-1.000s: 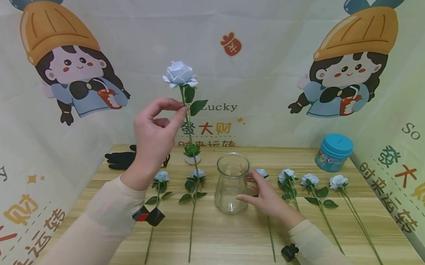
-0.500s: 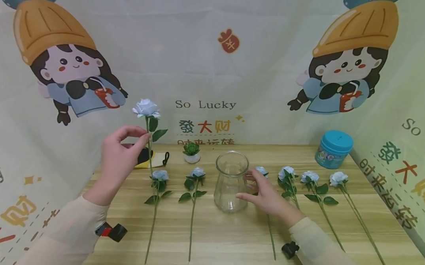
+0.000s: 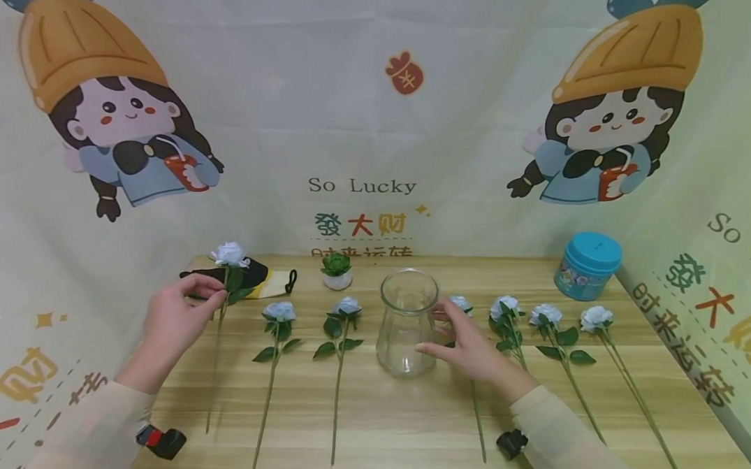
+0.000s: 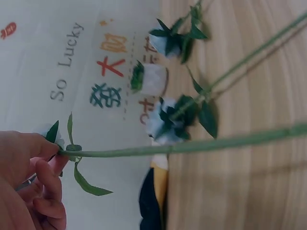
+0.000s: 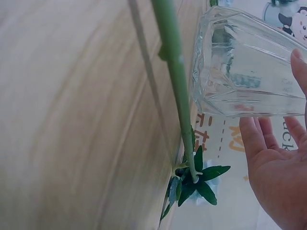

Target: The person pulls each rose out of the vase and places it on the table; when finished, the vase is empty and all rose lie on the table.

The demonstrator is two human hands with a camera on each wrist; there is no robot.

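My left hand (image 3: 177,317) pinches a pale blue artificial rose (image 3: 228,254) by its stem just under the bloom, between thumb and fingers. The stem (image 4: 216,144) hangs down over the left of the table and crosses the left wrist view. At the centre stands an upright clear glass vase (image 3: 406,344) with nothing in it. My right hand (image 3: 471,347) holds the vase's right side, thumb in front and fingers behind. In the right wrist view the vase (image 5: 249,72) shows lying sideways because of the camera's angle, with the hand (image 5: 278,177) against it.
Two more roses lie left of the vase, one being a rose (image 3: 280,311) near my left hand. Several lie to the right, the outermost a rose (image 3: 597,319). Behind stand a small potted succulent (image 3: 337,271), a blue lidded tub (image 3: 588,266) and a black-and-yellow item (image 3: 257,278).
My left hand has moved left and down with the rose, from high above the table to beside the leftmost lying rose. My right hand has stayed at the vase.
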